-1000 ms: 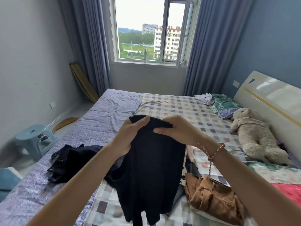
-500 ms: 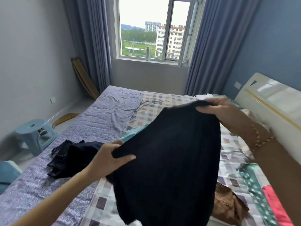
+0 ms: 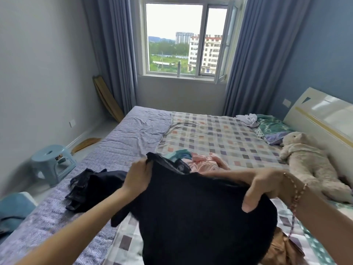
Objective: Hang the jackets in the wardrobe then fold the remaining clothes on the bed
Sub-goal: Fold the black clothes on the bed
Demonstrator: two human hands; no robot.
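While holding a dark top (image 3: 200, 217) spread over the bed (image 3: 219, 134), looks early in the folding.
Has each grip curled tight on the top's upper edge, left hand (image 3: 138, 175) and right hand (image 3: 265, 186) both left of the plush bear (image 3: 309, 161). Leaves a dark heap (image 3: 91, 188), pink clothes (image 3: 204, 163) and a brown garment (image 3: 282, 251) unfolded, also left of the bear.

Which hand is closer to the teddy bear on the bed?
Right. The right hand grips the black garment at one edge, close beside the teddy bear. The left hand grips the opposite edge, much farther away, by the dark clothes pile.
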